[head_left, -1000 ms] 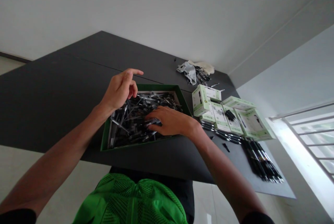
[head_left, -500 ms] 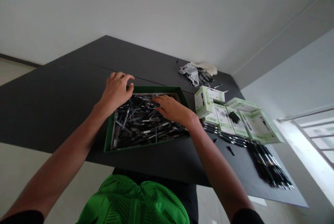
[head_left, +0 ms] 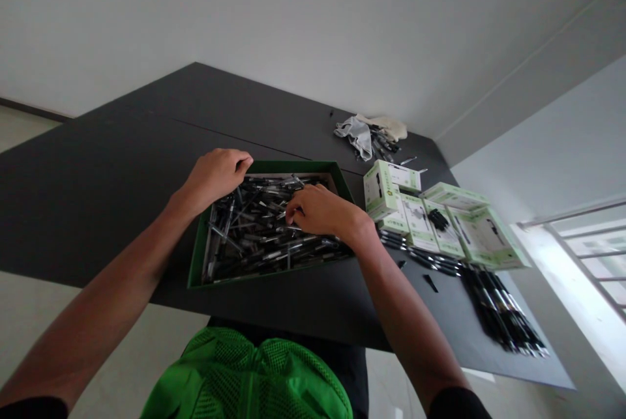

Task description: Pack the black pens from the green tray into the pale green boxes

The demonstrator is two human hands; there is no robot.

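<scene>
A shallow green box (head_left: pixel 196 256) lies in front of me, filled with a jumble of black and clear pens (head_left: pixel 259 230). At its back left corner, my left hand (head_left: pixel 220 174) is closed, with thumb and fingers round the rim. My right hand (head_left: pixel 317 209) is inside the box over the pens, its fingers curled inward. What those fingers hold, if anything, is hidden behind the hand.
To the right stand white and green pen cartons (head_left: pixel 380 191), some open. Rows of pens (head_left: pixel 506 311) lie in front of them on the dark table (head_left: pixel 122 145). Grey and cream cloths (head_left: pixel 359 135) rest over more pens at the back.
My left hand has come down and closed at the box's corner. My right hand has drawn slightly nearer me and curled its fingers. The box has shifted a little to the left.
</scene>
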